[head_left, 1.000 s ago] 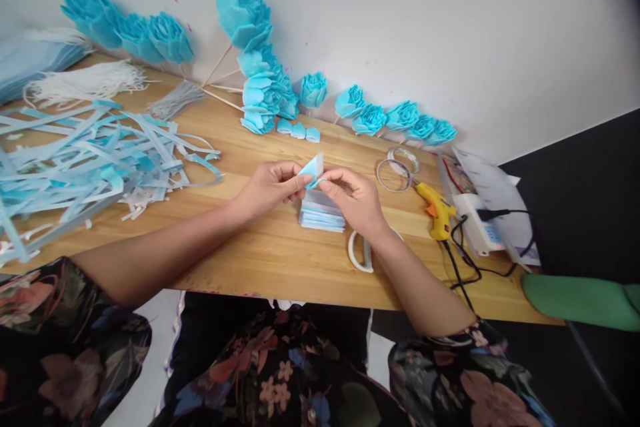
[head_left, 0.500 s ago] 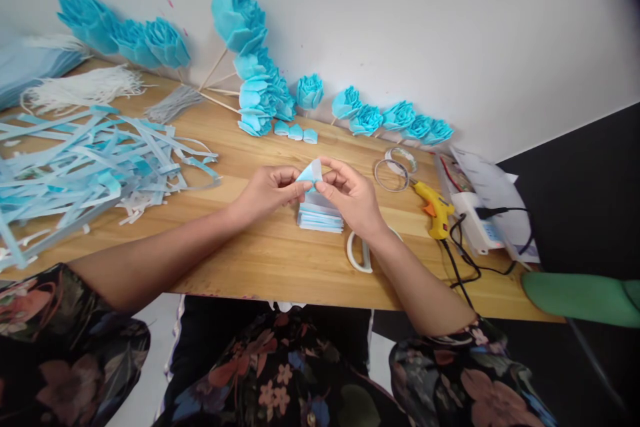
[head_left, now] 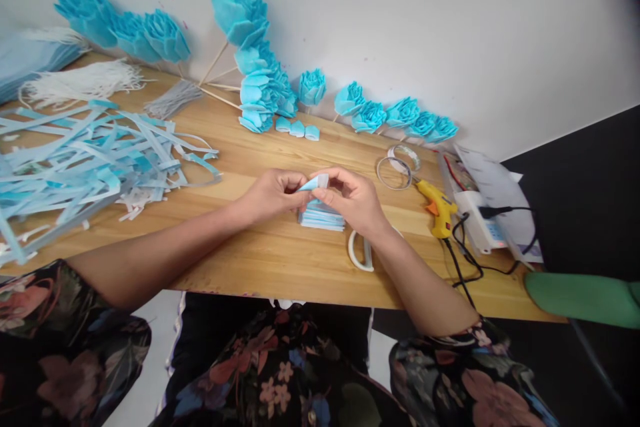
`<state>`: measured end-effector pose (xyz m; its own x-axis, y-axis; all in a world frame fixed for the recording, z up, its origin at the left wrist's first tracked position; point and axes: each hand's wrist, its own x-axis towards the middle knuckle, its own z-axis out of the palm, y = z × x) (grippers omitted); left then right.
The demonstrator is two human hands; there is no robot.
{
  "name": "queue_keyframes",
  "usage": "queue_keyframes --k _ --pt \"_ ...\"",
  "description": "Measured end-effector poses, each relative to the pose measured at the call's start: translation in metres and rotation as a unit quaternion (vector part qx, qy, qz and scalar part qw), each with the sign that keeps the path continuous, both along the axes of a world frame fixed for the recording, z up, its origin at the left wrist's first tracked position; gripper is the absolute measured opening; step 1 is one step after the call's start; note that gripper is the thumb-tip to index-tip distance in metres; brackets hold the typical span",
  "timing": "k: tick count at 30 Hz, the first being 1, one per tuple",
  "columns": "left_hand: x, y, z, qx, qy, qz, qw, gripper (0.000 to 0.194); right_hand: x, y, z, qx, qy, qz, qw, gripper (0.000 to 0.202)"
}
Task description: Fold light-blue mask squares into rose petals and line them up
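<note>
Between the fingers of both hands is a small folded piece of light blue and white fabric (head_left: pixel 315 183). My left hand (head_left: pixel 277 196) pinches its left side, and my right hand (head_left: pixel 351 197) pinches its right side with the thumb in front. The fingers hide part of the piece. Just below, a stack of light blue fabric pieces (head_left: pixel 323 217) lies on the wooden table (head_left: pixel 280 260). White-handled scissors (head_left: pixel 358 252) lie partly under my right wrist. Three small folded petals (head_left: pixel 297 129) sit in a row behind my hands.
Blue fabric flowers (head_left: pixel 240 10) on sticks lean along the wall. Cut strips (head_left: pixel 100 167), white cords (head_left: pixel 83 83) and grey wires (head_left: pixel 175 99) cover the left side. At right are tape rolls (head_left: pixel 394 172), a yellow glue gun (head_left: pixel 440 210), a white power strip (head_left: pixel 480 223) and a green chair part (head_left: pixel 575 293).
The fabric piece has tipped from upright to lower and flatter between my fingers. My right hand has shifted slightly right and down. The stack stays in place.
</note>
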<state>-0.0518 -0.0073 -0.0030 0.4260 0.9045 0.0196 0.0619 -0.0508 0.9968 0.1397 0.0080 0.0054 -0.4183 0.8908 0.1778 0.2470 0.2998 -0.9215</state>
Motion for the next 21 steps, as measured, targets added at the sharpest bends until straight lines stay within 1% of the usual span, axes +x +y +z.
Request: queue_keyframes --k 3,7,9,11,13,17,21 --pt "0.0004 -0.0010 -0.0008 0.016 -0.002 -0.018 1.000 0.033 -0.0010 -0.0017 -0.0003 0.041 -0.016 -0.016 0.999 0.014" --pt "-0.0018 -0.0008 0.0015 -0.015 -0.016 -0.037 0.999 0.030 -0.0004 -0.0023 0.0024 0.123 -0.049 -0.023 0.991 0.010" --pt "-0.0028 -0.0003 0.0032 -0.049 -0.026 -0.043 0.998 0.029 0.0012 -0.0013 0.0044 0.198 -0.076 -0.014 0.977 0.010" --pt "-0.0032 0.0003 0.0041 -0.081 -0.043 -0.042 0.995 0.028 0.0034 0.0005 0.0054 0.276 -0.105 0.002 0.956 0.014" --pt "-0.0029 0.0007 0.0039 -0.098 -0.063 -0.038 0.992 0.027 0.0056 0.0025 0.0053 0.331 -0.123 0.020 0.935 0.019" --pt "-0.0022 0.0008 0.0016 -0.104 -0.087 -0.030 0.990 0.029 0.0077 0.0055 0.0023 0.392 -0.155 0.024 0.907 0.024" --pt "-0.0018 0.0001 0.0008 -0.106 -0.092 -0.027 0.990 0.032 0.0083 0.0069 -0.0001 0.437 -0.155 0.020 0.886 0.024"
